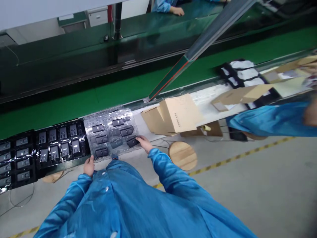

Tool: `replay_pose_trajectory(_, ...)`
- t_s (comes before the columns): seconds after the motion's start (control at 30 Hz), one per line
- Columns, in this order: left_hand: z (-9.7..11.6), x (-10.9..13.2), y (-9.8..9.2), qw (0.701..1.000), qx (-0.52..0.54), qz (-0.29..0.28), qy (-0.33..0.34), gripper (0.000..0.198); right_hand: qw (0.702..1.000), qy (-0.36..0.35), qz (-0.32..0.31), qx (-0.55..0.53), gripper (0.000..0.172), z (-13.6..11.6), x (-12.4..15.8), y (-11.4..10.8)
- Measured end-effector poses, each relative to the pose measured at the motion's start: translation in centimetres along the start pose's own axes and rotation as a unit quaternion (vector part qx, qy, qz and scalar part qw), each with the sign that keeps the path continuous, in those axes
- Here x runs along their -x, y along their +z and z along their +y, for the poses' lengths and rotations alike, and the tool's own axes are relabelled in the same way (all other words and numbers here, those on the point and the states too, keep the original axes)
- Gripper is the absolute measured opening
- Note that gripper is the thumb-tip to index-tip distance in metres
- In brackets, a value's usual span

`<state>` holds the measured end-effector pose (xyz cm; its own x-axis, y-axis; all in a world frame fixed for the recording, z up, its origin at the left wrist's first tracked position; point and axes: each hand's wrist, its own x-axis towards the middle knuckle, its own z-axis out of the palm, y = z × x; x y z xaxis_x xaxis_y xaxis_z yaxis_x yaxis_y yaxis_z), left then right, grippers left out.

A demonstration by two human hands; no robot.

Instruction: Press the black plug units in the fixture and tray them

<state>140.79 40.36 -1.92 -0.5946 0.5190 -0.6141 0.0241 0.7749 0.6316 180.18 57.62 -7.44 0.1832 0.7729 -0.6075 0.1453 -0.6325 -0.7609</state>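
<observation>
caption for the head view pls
Right hand on a black part in a clear plastic tray, left hand at its near edge, cardboard sheets beside

Black part (131,142) partly hidden under right hand (144,144) (one end showing)

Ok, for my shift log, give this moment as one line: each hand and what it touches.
left hand: on near edge of clear plastic tray | right hand: on black part in tray | beside: black tray

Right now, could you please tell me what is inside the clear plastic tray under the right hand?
The clear plastic tray holds flat black rectangular parts in moulded pockets. The fingers of the right hand cover one end of a part, so that end cannot be seen.
</observation>
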Motion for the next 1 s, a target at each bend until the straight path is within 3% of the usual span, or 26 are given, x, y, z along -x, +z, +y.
replay_pose_trajectory(0.33,0.1,-1.0,2.8,0.986,0.155,0.025,-0.063,0.046,0.987,-0.071,0.010,0.144,0.031,-1.8,-3.2,1.9)
replay_pose_trajectory(0.47,0.2,-1.4,3.8,0.973,0.212,0.050,-0.073,0.040,0.981,-0.087,0.022,0.172,0.031,-2.8,-4.7,2.2)
replay_pose_trajectory(0.63,0.2,-0.7,5.1,0.952,0.290,0.043,-0.089,0.027,0.976,-0.102,0.028,0.192,0.033,-4.0,-6.2,2.7)
replay_pose_trajectory(0.8,0.6,-0.4,5.8,0.924,0.363,0.028,-0.116,0.028,0.970,-0.113,0.035,0.213,0.037,-4.5,-6.2,3.0)
replay_pose_trajectory(1.0,1.0,-0.8,5.9,0.905,0.411,0.010,-0.113,0.034,0.960,-0.142,0.042,0.239,0.053,-5.2,-5.5,2.2)
